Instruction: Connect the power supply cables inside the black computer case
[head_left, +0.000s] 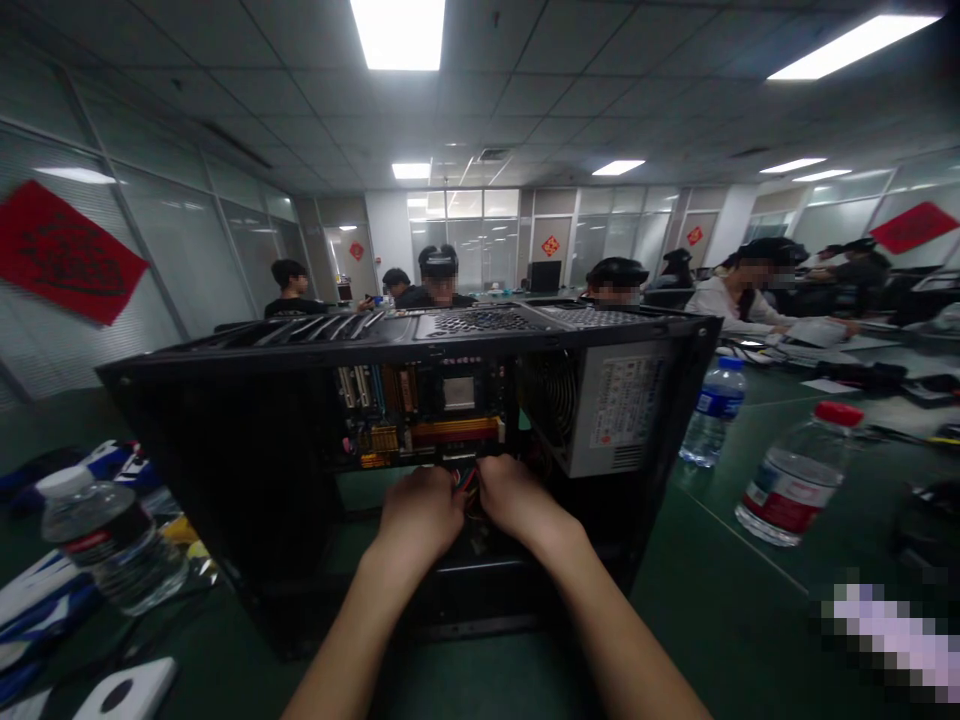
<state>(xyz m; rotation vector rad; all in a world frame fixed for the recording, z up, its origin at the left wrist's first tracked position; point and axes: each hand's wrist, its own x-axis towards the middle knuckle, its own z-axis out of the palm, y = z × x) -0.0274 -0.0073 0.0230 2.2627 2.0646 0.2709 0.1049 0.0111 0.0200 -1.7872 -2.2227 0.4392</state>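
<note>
Down at the near edge, a white object with a dark oval [124, 690] is lying on the green worktop [495, 670], and behind it a white-capped bottle [112, 540] is leaning across our view beside the case. Two bare forearms are coming in from below, and here are the hands, working close together inside the open computer case [240, 352]! The left hand [424, 510] is clenching a bunch of coloured wires [466, 482]; the right hand [517, 497] is curling its fingers against that same bunch, but they're hiding behind the knuckles, so I cannot tell whether it's gripping. The wires are showing in the narrow gap between the two, right in the middle of the case.

Just above and beyond, the motherboard [480, 372] is facing us, and the labelled power supply [622, 410] is filling the upper right corner. Outside on the right, a red-capped bottle [799, 480] is standing nearer, a blue-capped one [712, 410] farther back, close by the case.

Farther off, a person in a white top [731, 300] is sitting over papers, another person [439, 270] is showing over the case, and a red diamond sign [550, 246] is hanging at the back.
</note>
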